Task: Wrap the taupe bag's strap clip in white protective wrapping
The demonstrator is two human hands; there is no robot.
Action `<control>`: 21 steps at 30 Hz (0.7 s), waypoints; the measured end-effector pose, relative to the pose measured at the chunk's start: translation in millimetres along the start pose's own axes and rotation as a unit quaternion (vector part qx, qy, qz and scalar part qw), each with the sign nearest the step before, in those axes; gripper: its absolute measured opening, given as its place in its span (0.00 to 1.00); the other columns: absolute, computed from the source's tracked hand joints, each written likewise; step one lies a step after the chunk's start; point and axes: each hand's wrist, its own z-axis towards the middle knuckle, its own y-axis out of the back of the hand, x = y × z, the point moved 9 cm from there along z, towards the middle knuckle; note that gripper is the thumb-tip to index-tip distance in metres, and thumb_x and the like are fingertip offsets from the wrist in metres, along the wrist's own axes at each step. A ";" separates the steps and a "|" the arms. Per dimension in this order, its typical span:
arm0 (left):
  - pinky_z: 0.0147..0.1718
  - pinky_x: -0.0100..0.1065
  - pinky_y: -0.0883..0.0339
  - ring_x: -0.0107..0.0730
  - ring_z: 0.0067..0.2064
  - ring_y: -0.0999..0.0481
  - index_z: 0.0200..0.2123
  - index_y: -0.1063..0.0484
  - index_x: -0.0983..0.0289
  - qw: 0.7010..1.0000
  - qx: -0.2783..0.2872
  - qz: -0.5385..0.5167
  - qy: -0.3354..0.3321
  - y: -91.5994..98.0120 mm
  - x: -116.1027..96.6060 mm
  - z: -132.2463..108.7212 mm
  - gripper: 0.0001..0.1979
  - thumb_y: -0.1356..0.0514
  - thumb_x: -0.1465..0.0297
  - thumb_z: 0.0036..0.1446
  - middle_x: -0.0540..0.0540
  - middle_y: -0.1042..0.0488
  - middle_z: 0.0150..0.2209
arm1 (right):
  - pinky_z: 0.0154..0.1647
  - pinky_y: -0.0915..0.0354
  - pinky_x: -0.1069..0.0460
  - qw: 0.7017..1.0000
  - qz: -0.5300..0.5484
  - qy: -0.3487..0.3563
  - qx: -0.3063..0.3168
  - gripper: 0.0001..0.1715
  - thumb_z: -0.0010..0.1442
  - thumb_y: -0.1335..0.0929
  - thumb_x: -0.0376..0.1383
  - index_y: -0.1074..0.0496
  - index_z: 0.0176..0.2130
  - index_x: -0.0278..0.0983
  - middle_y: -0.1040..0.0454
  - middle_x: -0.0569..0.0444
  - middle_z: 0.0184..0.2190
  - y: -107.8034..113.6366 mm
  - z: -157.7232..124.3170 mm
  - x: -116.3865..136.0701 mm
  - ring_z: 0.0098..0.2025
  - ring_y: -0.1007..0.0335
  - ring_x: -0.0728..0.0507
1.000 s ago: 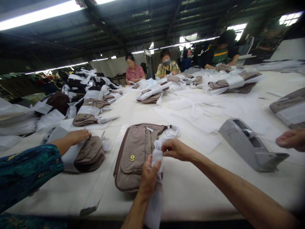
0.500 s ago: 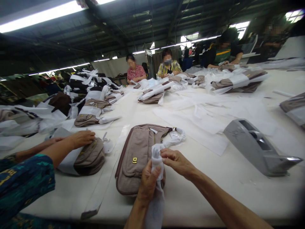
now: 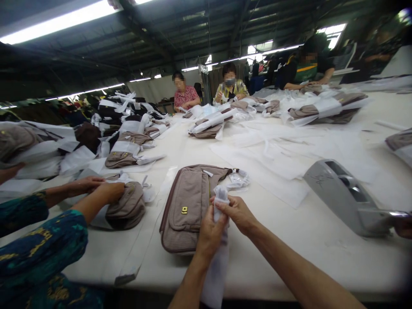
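Note:
A taupe corduroy shoulder bag (image 3: 185, 201) with a gold-coloured clasp lies flat on the table in front of me. Its upper strap end (image 3: 236, 178) is wrapped in white material. My left hand (image 3: 210, 231) is closed around a band of white wrapping paper (image 3: 214, 274), thumb upward, beside the bag's right edge. From the right, my right hand (image 3: 236, 212) pinches the upper part of the same paper, its fingers meeting my left. The paper's long tail hangs below my left hand, over the table's near edge. Whatever the paper encloses is mostly hidden.
A grey tape dispenser (image 3: 334, 193) stands at right, with another person's hand (image 3: 403, 226) beside it. At left, a co-worker's hands (image 3: 107, 191) work on another taupe bag (image 3: 130, 208). Wrapped bags (image 3: 120, 152) pile up behind. Loose paper sheets (image 3: 264, 171) cover the middle; several people sit across.
My hands and the gripped paper have shifted slightly right, and my right hand has closed in on my left. The co-worker's hands at left changed position. A hand has appeared by the tape dispenser.

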 end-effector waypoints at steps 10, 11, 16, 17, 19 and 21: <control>0.26 0.24 0.40 0.25 0.27 0.35 0.40 0.32 0.66 1.000 0.006 0.022 -0.018 6.6 2.7 1.5 0.18 0.42 0.58 0.53 0.50 0.32 0.27 | 0.20 0.49 0.56 0.999 0.009 -0.024 -0.025 0.22 0.44 0.28 0.50 0.29 0.26 0.32 0.36 0.58 0.18 4.8 23.0 0.8 0.20 0.46 0.52; 0.26 0.24 0.40 0.26 0.27 0.34 0.40 0.31 0.67 1.000 -0.004 0.015 -0.019 6.7 5.1 1.7 0.18 0.42 0.58 0.52 0.50 0.32 0.27 | 0.20 0.49 0.56 0.999 0.009 -0.026 -0.026 0.22 0.44 0.28 0.49 0.29 0.26 0.32 0.36 0.58 0.18 4.4 23.4 -1.6 0.20 0.46 0.53; 0.37 0.29 0.35 0.36 0.41 0.28 0.53 0.39 0.64 0.998 -0.036 -0.043 -0.031 5.0 7.8 3.9 0.30 0.38 0.59 0.48 0.57 0.28 0.42 | 0.19 0.49 0.55 0.998 0.023 -0.019 -0.048 0.22 0.44 0.28 0.49 0.29 0.27 0.32 0.34 0.58 0.18 6.9 25.4 -5.8 0.19 0.45 0.52; 0.40 0.31 0.36 0.38 0.44 0.29 0.55 0.42 0.64 0.998 -0.039 -0.035 -0.035 5.1 7.3 3.9 0.33 0.38 0.59 0.48 0.58 0.29 0.46 | 0.19 0.49 0.55 0.998 0.026 -0.016 -0.053 0.22 0.44 0.28 0.49 0.29 0.27 0.31 0.34 0.57 0.18 7.1 25.4 -5.2 0.19 0.44 0.52; 0.43 0.33 0.37 0.39 0.47 0.30 0.56 0.43 0.64 0.998 -0.054 -0.009 -0.041 7.4 7.7 2.9 0.33 0.38 0.60 0.49 0.59 0.31 0.49 | 0.19 0.49 0.55 0.998 0.029 -0.012 -0.057 0.22 0.44 0.28 0.49 0.29 0.27 0.31 0.34 0.57 0.18 6.1 24.3 -4.0 0.19 0.44 0.52; 0.45 0.34 0.38 0.39 0.47 0.30 0.54 0.41 0.64 0.996 -0.072 0.037 -0.043 11.2 9.1 0.8 0.28 0.40 0.61 0.52 0.60 0.32 0.49 | 0.20 0.49 0.55 0.998 0.030 -0.011 -0.054 0.22 0.45 0.29 0.49 0.29 0.27 0.30 0.34 0.57 0.18 3.8 22.0 -2.8 0.19 0.44 0.52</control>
